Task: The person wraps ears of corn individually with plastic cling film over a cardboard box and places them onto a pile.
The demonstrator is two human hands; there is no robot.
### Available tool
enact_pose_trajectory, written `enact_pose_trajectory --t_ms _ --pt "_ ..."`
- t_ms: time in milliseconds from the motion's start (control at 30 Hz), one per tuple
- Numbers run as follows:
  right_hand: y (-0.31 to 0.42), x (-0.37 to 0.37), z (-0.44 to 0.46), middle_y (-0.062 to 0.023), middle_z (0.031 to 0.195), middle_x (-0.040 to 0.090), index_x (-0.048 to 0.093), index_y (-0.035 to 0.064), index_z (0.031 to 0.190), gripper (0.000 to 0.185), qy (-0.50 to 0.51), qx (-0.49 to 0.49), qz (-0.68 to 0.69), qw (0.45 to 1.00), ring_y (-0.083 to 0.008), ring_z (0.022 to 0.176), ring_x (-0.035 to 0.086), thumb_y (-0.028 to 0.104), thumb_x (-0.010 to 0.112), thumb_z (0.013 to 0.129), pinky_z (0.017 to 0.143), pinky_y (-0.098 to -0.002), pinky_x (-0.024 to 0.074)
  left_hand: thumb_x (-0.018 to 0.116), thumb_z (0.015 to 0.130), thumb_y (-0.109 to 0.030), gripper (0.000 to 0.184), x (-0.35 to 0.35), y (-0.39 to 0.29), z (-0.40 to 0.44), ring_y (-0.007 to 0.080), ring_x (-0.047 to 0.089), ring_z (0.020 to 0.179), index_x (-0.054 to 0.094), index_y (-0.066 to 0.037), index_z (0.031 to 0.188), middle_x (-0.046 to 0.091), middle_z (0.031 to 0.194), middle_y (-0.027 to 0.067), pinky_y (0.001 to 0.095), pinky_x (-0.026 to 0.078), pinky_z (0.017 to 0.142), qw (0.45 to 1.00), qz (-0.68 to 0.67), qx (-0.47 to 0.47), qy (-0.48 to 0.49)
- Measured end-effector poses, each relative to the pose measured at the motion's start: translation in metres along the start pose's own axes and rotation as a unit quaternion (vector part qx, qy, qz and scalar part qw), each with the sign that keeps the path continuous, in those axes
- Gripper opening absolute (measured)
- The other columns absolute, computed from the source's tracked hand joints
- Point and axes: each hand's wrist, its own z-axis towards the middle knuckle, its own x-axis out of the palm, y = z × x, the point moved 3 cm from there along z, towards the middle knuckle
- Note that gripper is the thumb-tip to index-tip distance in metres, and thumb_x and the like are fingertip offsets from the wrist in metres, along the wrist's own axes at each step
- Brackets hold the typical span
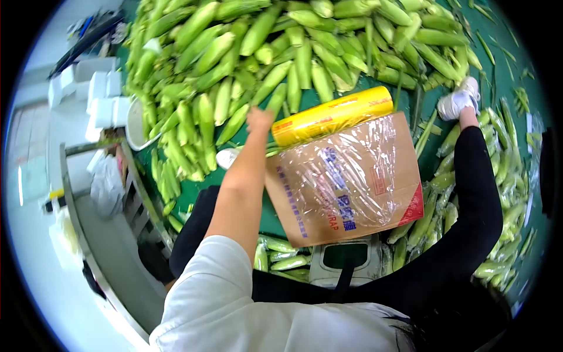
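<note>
Corn ear: unwrapped, green husk on; this ear lies at the near edge of the big corn pile, just beside the left hand.
Left hand: arm stretched forward, hand at pile edge, left of the film roll; fingers point into the ears, grasp or light touch, cannot tell.
Right hand: out of view, finger state cannot tell.
Film roll: yellow roll, slanted, along the far edge of the cardboard.
Cardboard: brown, blue and red print, red corner, clear wrinkled film over its top.
Wrapped corn: shiny bagged-looking ears right of the right leg; more below the cardboard.
Grey plastic item: dark opening, by the near cardboard edge, partly hidden.
Left side: white basin against pile, white boxes beyond.
Surface: green, under corn and cardboard.
</note>
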Motion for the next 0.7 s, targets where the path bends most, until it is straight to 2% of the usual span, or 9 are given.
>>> enact_pose_trajectory --t_ms 67,233,267,300,333,400,533,667,700 --pt "0.075 0.006 0.015 -0.0156 0.126 0.062 0.054 0.0007 0.138 0.054 -0.033 -0.046 0.039 0.998 -0.0263 0.115 0.061 -0.002 0.064 0.085 0.102 -0.0359 0.0466 0.073 0.078 -0.058 0.090 0.063 0.043 0.041 0.0398 0.055 0.130 0.048 -0.002 0.144 0.058 0.137 0.0268 0.0451 0.044 0.109 0.984 0.002 0.070 0.166" --pt "0.267 0.131 0.002 -0.0089 0.116 0.067 0.066 0.0010 0.124 0.032 0.269 -0.099 0.205 0.936 -0.0194 0.106 0.064 0.002 0.062 0.093 0.095 -0.0311 0.0491 0.075 0.071 -0.064 0.089 0.026 0.036 0.032 0.0389 0.065 0.115 0.061 0.003 0.128 0.067 0.121 0.0273 0.0451 0.051 0.099 0.988 0.010 0.108 0.106" --pt "0.282 0.168 -0.011 -0.0104 0.114 0.067 0.064 0.0039 0.128 0.038 0.338 -0.040 0.230 0.912 -0.0200 0.103 0.065 0.010 0.068 0.091 0.089 -0.0317 0.0506 0.076 0.071 -0.059 0.084 0.005 0.038 0.031 0.0386 0.068 0.110 0.062 0.003 0.126 0.070 0.116 0.0255 0.0447 0.052 0.096 0.985 -0.033 0.112 0.124" --pt "0.290 0.226 -0.041 -0.0134 0.113 0.066 0.061 0.0036 0.130 0.047 0.338 -0.039 0.181 0.923 -0.0254 0.099 0.066 0.021 0.075 0.088 0.085 -0.0344 0.0520 0.080 0.071 -0.051 0.075 -0.068 0.019 -0.030 0.0361 0.071 0.099 0.064 0.002 0.120 0.072 0.109 0.0231 0.0433 0.054 0.088 0.989 -0.101 0.111 0.018" --pt "0.285 0.245 -0.054 -0.0150 0.109 0.065 0.059 0.0029 0.125 0.051 0.291 -0.143 0.093 0.941 -0.0310 0.093 0.065 0.029 0.078 0.085 0.080 -0.0392 0.0525 0.084 0.075 -0.037 0.059 -0.105 0.000 -0.078 0.0320 0.072 0.088 0.064 0.002 0.115 0.074 0.101 0.0197 0.0413 0.055 0.080 0.972 -0.197 0.124 -0.026" --pt "0.292 0.243 -0.074 -0.0121 0.096 0.063 0.060 0.0008 0.111 0.041 0.273 -0.124 0.056 0.952 -0.0318 0.083 0.064 0.027 0.077 0.084 0.072 -0.0426 0.0504 0.084 0.080 -0.023 0.050 -0.127 -0.020 -0.146 0.0271 0.067 0.085 0.058 0.001 0.116 0.071 0.101 0.0157 0.0397 0.054 0.080 0.899 -0.372 0.222 -0.061" --pt "0.265 0.266 -0.072 -0.0050 0.081 0.063 0.065 0.0026 0.097 0.020 0.358 -0.130 0.131 0.915 -0.0245 0.081 0.062 0.019 0.073 0.088 0.072 -0.0369 0.0475 0.088 0.072 -0.034 0.073 -0.137 -0.053 -0.261 0.0391 0.062 0.107 0.056 -0.004 0.130 0.064 0.115 0.0184 0.0444 0.050 0.094 0.863 -0.216 0.454 0.045" --pt "0.232 0.251 -0.075 0.0032 0.094 0.064 0.066 0.0113 0.102 0.012 0.443 0.209 0.490 0.721 -0.0092 0.087 0.058 0.023 0.062 0.100 0.077 -0.0278 0.0453 0.085 0.073 -0.034 0.063 -0.097 -0.037 -0.287 0.0338 0.059 0.110 0.064 -0.016 0.130 0.064 0.118 0.0122 0.0431 0.046 0.095 0.826 -0.146 0.537 0.093" --pt "0.237 0.237 -0.072 0.0007 0.104 0.066 0.065 0.0098 0.102 0.012 0.442 0.202 0.539 0.688 -0.0113 0.094 0.059 0.021 0.060 0.101 0.084 -0.0277 0.0461 0.085 0.073 -0.034 0.063 -0.095 -0.032 -0.291 0.0330 0.057 0.114 0.064 -0.020 0.132 0.063 0.121 0.0114 0.0439 0.044 0.098 0.821 -0.122 0.553 0.076"
